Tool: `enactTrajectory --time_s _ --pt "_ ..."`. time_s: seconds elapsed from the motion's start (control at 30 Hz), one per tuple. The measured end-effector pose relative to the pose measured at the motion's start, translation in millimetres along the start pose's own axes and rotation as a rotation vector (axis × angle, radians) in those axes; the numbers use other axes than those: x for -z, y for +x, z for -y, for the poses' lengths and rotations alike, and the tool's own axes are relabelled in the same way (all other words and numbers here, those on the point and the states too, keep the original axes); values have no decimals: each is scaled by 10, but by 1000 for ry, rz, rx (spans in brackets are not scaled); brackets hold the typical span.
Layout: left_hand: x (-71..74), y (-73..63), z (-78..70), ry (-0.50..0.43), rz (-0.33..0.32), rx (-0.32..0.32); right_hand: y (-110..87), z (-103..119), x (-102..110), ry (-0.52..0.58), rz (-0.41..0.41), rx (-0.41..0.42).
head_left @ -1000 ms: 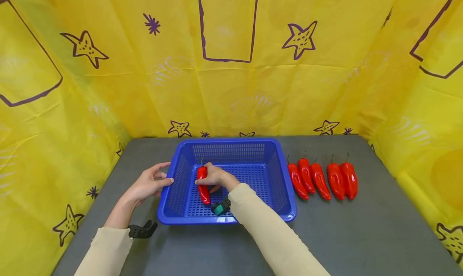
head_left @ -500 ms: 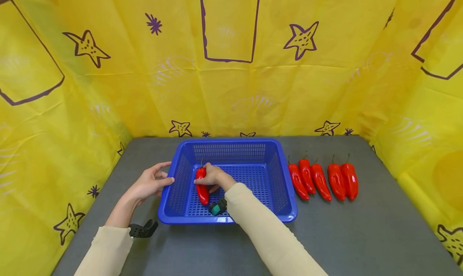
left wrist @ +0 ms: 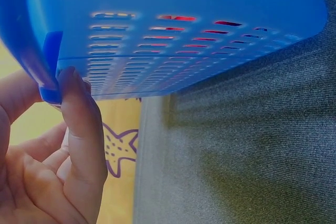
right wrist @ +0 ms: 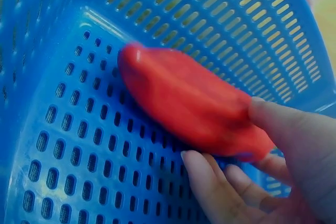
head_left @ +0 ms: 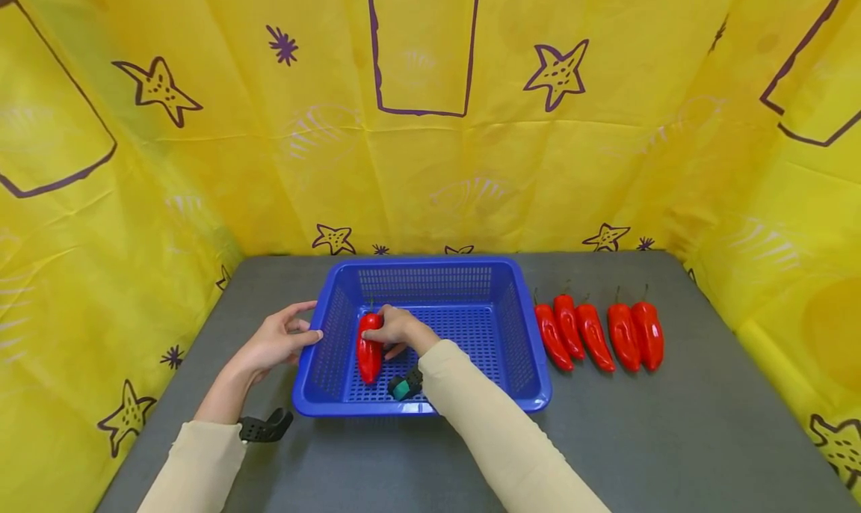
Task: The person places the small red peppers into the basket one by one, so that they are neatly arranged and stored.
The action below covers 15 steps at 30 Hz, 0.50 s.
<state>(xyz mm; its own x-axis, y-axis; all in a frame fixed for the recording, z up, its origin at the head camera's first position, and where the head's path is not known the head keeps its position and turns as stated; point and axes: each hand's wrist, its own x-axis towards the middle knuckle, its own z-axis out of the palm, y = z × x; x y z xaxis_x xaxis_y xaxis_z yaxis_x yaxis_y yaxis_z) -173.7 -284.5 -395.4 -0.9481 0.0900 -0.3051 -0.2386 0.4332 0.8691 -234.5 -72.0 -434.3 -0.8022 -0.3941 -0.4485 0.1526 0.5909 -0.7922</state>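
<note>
My right hand [head_left: 400, 329] is inside the blue plastic basket [head_left: 430, 409], holding a red chili pepper [head_left: 368, 354] near its stem end. In the right wrist view the thumb lies over the pepper [right wrist: 184, 95] and the fingers are on its other side, low over the slotted floor. The pepper lies along the basket's left wall, its tip toward the front. My left hand [head_left: 281, 336] pinches the basket's left rim; in the left wrist view the thumb [left wrist: 84, 124] presses under the rim's edge.
Several red chili peppers lie in a row on the grey table [head_left: 679, 431] right of the basket, among them a leftmost pepper [head_left: 554, 338] and a rightmost pepper [head_left: 649, 336]. A yellow patterned cloth [head_left: 430, 184] hangs around the back and sides.
The pepper in my right hand has shifted slightly left toward the basket wall and turned, now standing straighter front to back. My left hand and the basket have stayed in place.
</note>
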Motion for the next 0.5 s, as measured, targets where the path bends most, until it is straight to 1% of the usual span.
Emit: enactTrajectory --time_s 0.13,0.23,0.5 --pt "7 -7 4 2 -4 -1 -5 18 -13 41 46 11" --pt "8 -9 4 2 -2 -4 -2 23 -21 47 68 8" --pt "-1 5 -3 16 -1 7 25 10 -31 72 67 15"
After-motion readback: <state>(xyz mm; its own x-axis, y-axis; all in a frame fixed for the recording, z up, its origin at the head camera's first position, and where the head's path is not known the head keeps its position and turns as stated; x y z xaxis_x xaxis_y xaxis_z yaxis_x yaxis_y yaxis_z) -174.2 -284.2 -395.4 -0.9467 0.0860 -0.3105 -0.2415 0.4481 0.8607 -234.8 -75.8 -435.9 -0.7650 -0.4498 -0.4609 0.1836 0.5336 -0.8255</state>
